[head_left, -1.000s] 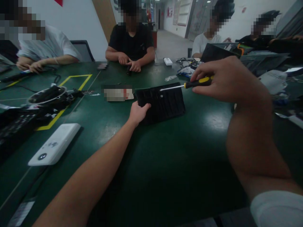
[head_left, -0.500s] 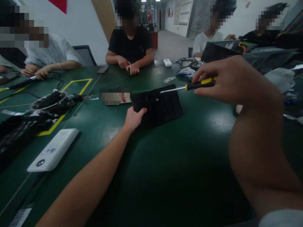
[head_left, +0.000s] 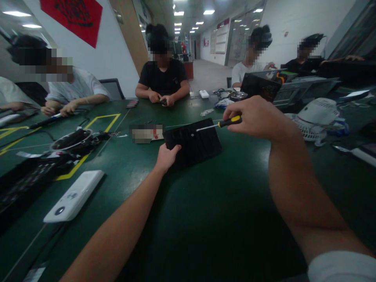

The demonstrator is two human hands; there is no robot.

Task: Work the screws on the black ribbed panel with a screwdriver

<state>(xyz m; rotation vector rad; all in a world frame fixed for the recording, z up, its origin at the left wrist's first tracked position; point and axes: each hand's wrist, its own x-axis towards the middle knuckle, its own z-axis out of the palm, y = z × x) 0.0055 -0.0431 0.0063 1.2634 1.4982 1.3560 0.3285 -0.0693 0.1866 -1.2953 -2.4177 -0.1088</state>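
Observation:
My left hand [head_left: 167, 158] grips the lower left corner of a flat black wallet-like case [head_left: 199, 147], thumb on its face. The case is tilted up toward me and shows ridged, pocket-like rows and a small round silvery spot. In my right hand [head_left: 249, 117] is a screwdriver [head_left: 230, 121] with a black and yellow handle, the fingers closed round it. Its metal shaft points left across the upper part of the case, the tip close to the silvery spot. Whether the tip touches the case I cannot tell.
On the green table [head_left: 205, 207] a white power bank [head_left: 75, 196] lies at left, near a black tray-like object [head_left: 32, 176] and coiled cable. A small beige box [head_left: 143, 134] lies behind my left hand. White fan-like parts [head_left: 315, 117] stand at right. Several people sit around.
The view has tilted up, so everything sits lower in the picture. Both hands keep their hold. The screwdriver stays over the upper part of the case, its tip near the silvery spot.

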